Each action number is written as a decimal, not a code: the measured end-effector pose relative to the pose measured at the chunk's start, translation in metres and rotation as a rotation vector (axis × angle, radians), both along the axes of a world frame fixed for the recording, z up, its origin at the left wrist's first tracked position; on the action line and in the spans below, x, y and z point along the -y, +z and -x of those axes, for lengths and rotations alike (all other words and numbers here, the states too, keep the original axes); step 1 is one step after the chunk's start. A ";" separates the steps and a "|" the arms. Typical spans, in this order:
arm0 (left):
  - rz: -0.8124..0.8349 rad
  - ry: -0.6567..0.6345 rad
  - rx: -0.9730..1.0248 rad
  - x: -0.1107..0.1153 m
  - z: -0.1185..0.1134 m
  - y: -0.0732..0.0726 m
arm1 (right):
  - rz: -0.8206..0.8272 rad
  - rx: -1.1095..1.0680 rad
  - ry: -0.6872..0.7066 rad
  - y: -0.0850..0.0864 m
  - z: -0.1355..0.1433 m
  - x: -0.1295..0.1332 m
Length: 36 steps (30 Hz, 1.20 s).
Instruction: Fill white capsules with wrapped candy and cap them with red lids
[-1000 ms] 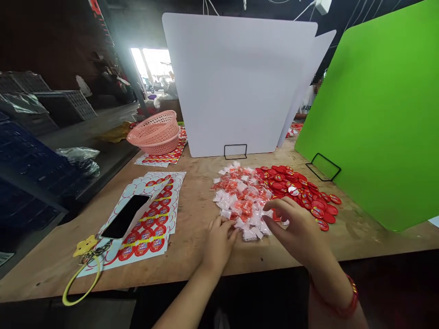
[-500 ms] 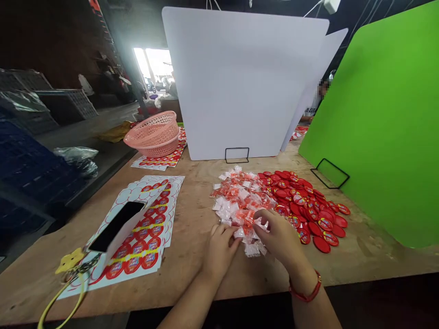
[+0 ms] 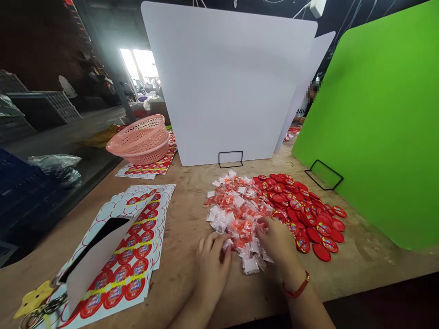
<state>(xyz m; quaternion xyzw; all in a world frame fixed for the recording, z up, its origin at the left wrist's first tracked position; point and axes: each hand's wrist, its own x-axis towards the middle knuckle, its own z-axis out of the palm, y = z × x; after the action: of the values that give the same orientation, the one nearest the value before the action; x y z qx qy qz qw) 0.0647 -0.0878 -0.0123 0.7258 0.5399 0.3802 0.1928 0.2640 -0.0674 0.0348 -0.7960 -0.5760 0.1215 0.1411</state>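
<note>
A heap of small clear packets with white and orange-red contents (image 3: 236, 201) lies in the middle of the wooden table (image 3: 185, 219). At its lower left edge is my left hand (image 3: 212, 260), fingers curled, with a whitish packet between thumb and fingers. My right hand (image 3: 277, 244), a red bracelet at its wrist, reaches into the heap's right side; its fingers are bent and its fingertips are partly hidden among the packets. Beside the heap on the right is a pile of round red discs (image 3: 302, 205) with printed faces.
Sticker sheets (image 3: 147, 228) lie at the left with a dark phone (image 3: 99, 237) and a yellow star keychain (image 3: 34, 299). Behind them sits a pink basket (image 3: 140, 141). A white panel (image 3: 233, 87) and a green panel (image 3: 384, 123) stand behind; a person is partly visible between them.
The view has shifted, so the sheets and basket appear further left. My left hand has closed around a packet at the heap's edge. My right hand has moved slightly within the packets.
</note>
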 end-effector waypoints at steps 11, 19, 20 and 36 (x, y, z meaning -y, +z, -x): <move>-0.094 -0.112 -0.191 0.009 -0.005 0.001 | -0.121 -0.154 0.051 -0.007 0.018 -0.001; -0.118 0.005 -0.102 0.009 -0.012 -0.002 | -0.233 -0.388 0.202 -0.028 0.012 0.002; -0.113 0.013 -0.090 0.009 -0.012 -0.002 | -0.255 -0.405 0.213 -0.029 0.010 0.004; -0.053 -0.085 0.146 0.024 -0.004 0.009 | -0.465 -0.061 0.144 -0.050 0.004 0.033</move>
<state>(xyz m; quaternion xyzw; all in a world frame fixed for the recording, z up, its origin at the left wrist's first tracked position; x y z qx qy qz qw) 0.0686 -0.1119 -0.0029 0.7232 0.4827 0.4380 0.2283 0.2602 -0.1001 -0.0152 -0.6949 -0.6392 0.0193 0.3287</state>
